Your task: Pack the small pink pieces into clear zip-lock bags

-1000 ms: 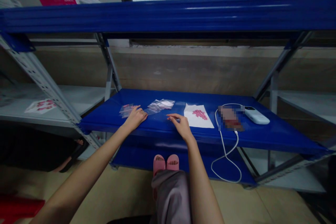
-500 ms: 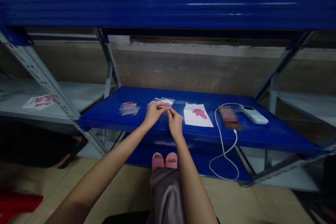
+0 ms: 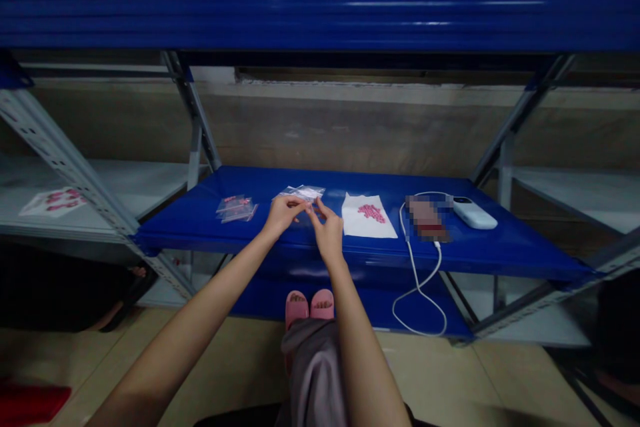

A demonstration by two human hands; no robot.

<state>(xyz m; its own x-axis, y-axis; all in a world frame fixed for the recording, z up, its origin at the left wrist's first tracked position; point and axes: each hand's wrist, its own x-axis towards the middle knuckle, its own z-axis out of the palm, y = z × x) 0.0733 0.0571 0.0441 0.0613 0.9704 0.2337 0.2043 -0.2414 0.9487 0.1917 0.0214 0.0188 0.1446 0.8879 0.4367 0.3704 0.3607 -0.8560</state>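
Note:
My left hand (image 3: 281,216) and my right hand (image 3: 329,232) meet over the front of the blue shelf, fingertips pinched together. Between them is what looks like a small clear plastic bag (image 3: 303,219), faint and mostly covered by the fingers. Just behind the hands lies a pile of clear plastic bags (image 3: 313,193). To the left, several small clear bags (image 3: 238,209) with pink-red bits in them overlap on the shelf. Close by my right hand, a white paper sheet (image 3: 357,223) carries a loose heap of small pink-red pieces (image 3: 373,213).
A blurred-out phone-like object (image 3: 427,217) and a pale power bank (image 3: 474,213) lie on the right, with a white cable (image 3: 417,290) looping over the edge of the blue shelf (image 3: 510,250). Metal uprights (image 3: 70,157) stand at the sides. Another person's dark clothing shows at left.
The whole view has shifted, so things sit slightly further left. My right fingers have spread a little from the left ones, tips still close together. The things on the shelf stay put.

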